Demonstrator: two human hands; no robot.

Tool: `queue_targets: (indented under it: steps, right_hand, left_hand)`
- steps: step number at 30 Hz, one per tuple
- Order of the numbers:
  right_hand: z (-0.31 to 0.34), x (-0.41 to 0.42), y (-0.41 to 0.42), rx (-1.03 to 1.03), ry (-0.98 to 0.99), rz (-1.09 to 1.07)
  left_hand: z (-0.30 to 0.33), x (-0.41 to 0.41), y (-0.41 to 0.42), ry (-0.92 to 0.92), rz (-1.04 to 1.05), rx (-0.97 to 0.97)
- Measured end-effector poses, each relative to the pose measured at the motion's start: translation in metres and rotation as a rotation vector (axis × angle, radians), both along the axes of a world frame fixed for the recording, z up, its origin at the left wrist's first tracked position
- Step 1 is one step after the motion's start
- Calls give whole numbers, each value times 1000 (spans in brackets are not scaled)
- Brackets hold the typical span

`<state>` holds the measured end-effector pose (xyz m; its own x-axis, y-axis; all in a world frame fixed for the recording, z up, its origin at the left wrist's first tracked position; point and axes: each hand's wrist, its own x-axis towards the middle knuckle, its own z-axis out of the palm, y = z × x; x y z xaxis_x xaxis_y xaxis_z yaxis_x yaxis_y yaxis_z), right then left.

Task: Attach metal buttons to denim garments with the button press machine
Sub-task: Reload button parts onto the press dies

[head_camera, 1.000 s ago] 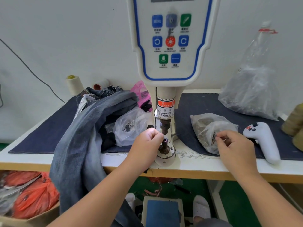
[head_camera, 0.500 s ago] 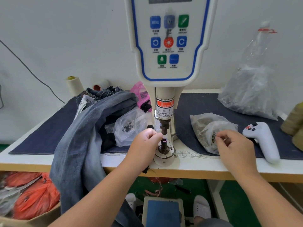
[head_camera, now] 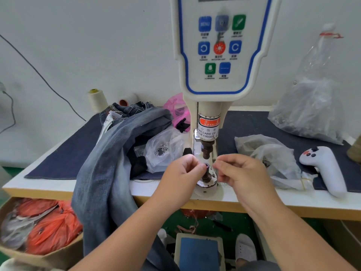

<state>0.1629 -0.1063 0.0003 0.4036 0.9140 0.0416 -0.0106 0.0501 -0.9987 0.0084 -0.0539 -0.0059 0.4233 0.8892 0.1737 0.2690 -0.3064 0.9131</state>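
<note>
Anything pinched too small to see. Left hand (head_camera: 182,171) and right hand (head_camera: 237,170) fingers curled, tips flanking lower die (head_camera: 206,166); grip unclear.

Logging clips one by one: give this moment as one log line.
left hand: at lower die | right hand: beside die, fingers curled | jeans: off press

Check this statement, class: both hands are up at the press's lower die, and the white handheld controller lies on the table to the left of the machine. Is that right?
Not quite. The head view shows the white handheld controller lying to the right of the machine, beside the plastic bags. The rest holds: the left hand and right hand are both up at the lower die.
</note>
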Motion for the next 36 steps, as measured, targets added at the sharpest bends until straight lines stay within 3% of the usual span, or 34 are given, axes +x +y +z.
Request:
queue_targets:
  steps: [9,21,31,36]
  right_hand:
    - [10,-17,6,-28,299,-26]
    - [6,-29,10,-65,312,-92]
    - [13,-34,7,-84,676,-105]
    - [17,-40,-2,-38,757,-89]
  left_hand:
    - [-1,-5,-11,-23,-27,-40]
    - [-8,-21,-14,21,7,-63]
    - [-16,-61,-21,98,72,-67]
    - [-13,-71,-20,105,53,-63]
